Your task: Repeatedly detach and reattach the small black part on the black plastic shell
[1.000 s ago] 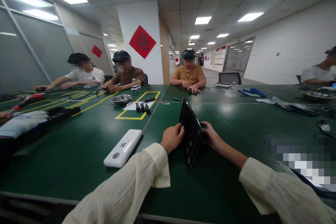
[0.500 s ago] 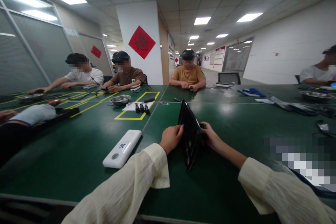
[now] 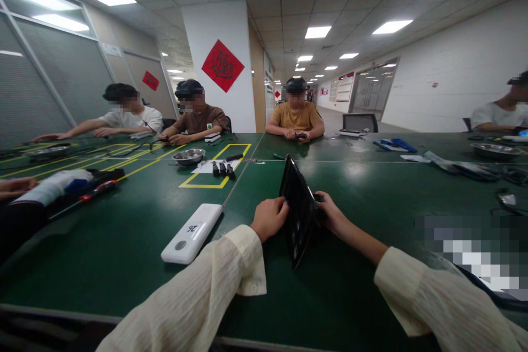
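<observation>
A thin black panel (image 3: 300,214) with a recessed, glossy face stands tilted on edge between my hands, just above or touching the green table; I cannot tell which. My left hand (image 3: 269,219) is closed at the panel's left side, its thumb against the face near a small blue spot. Around the opposite side, my right hand (image 3: 330,213) grips the panel, with some fingers hidden behind it. To the left of my left forearm lies a white power bank (image 3: 192,234) marked 26.
Several black parts (image 3: 223,169) and a metal bowl (image 3: 188,157) sit beyond, by a yellow-taped rectangle. At left, a co-worker's sleeved arm (image 3: 49,190) reaches in near a red-and-black tool (image 3: 98,191). Blue gloves (image 3: 395,145) lie at far right. A person (image 3: 295,118) sits opposite.
My hands and the panel have barely moved; the left thumb shifts slightly on the panel's face. At left, the co-worker's arm and the red-and-black tool have changed position.
</observation>
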The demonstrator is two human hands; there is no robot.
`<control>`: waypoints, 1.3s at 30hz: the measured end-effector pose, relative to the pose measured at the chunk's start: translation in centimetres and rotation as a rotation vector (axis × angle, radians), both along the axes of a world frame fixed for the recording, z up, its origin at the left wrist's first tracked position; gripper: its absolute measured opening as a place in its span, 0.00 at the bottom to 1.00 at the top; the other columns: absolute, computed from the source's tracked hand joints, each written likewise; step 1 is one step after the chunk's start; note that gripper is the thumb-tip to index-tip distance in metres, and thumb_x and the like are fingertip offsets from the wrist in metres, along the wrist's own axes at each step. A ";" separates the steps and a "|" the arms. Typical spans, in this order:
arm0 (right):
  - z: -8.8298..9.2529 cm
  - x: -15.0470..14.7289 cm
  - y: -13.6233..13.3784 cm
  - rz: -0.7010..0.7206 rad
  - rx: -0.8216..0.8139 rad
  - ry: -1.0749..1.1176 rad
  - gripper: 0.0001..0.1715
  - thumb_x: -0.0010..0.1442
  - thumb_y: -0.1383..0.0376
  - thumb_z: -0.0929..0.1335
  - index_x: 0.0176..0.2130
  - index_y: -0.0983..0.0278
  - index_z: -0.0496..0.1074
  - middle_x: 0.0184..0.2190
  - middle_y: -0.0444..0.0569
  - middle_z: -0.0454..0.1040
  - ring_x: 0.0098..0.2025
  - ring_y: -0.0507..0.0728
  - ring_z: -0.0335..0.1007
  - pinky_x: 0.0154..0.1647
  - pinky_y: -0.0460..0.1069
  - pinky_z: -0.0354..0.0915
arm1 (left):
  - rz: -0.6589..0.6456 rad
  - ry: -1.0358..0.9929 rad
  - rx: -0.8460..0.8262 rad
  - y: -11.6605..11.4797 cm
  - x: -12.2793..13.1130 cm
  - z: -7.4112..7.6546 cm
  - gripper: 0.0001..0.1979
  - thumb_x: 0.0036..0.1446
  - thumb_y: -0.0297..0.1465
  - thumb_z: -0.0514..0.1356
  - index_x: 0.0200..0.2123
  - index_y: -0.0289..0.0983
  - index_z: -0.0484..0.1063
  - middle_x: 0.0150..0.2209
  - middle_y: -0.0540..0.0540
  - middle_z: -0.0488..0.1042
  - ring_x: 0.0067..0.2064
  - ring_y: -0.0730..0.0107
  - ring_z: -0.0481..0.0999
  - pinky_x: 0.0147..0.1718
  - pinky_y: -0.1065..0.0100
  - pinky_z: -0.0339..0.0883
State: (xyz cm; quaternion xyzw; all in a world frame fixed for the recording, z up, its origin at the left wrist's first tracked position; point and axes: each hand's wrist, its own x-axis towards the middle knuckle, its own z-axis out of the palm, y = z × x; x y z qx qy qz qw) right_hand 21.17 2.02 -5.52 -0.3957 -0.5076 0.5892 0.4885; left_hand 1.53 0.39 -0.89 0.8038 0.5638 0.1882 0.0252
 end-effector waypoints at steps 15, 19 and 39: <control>0.5 0.1 -0.4 -0.006 -0.007 -0.009 0.23 0.50 0.58 0.63 0.45 0.57 0.53 0.25 0.39 0.66 0.19 0.51 0.62 0.15 0.44 0.56 | 0.014 0.019 -0.059 0.1 0.0 0.0 0.28 0.64 0.38 0.39 0.26 0.35 0.73 0.26 0.43 0.74 0.31 0.67 0.73 0.26 0.69 0.50; 0.4 0.1 -0.3 0.004 -0.001 -0.031 0.22 0.51 0.58 0.63 0.45 0.57 0.53 0.25 0.39 0.67 0.19 0.51 0.62 0.15 0.45 0.57 | 0.020 0.050 -0.084 0.0 0.0 0.3 0.27 0.63 0.38 0.40 0.26 0.35 0.74 0.27 0.43 0.74 0.31 0.66 0.74 0.26 0.69 0.51; -0.3 0.2 0.2 -0.002 0.001 0.026 0.22 0.51 0.59 0.65 0.45 0.57 0.54 0.24 0.38 0.68 0.19 0.51 0.64 0.15 0.44 0.58 | -0.002 0.001 -0.037 -0.1 0.0 0.2 0.23 0.64 0.40 0.38 0.34 0.39 0.70 0.32 0.45 0.75 0.35 0.66 0.75 0.29 0.70 0.56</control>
